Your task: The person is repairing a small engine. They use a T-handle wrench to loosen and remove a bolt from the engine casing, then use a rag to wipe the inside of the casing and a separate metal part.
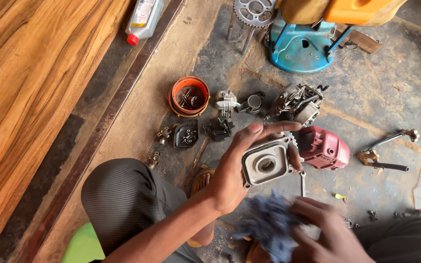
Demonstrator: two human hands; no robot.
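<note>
My left hand [237, 168] grips a grey square metal engine cover [265, 164] with a round hole in its middle, held up over the floor. My right hand [325, 229] is closed around a blue-grey rag [269, 226], blurred, just below the cover. A red plastic engine housing [323, 147] lies on the floor right behind the cover.
On the dirty concrete floor: an orange cup of bolts [189, 96], a black tray of screws [186, 133], small carburettor parts [226, 101], a grey engine block [298, 102], a bent lever [383, 151], a sprocket [253, 10], a blue stand [300, 46], a bottle [143, 18]. Wooden panel [30, 83] at left.
</note>
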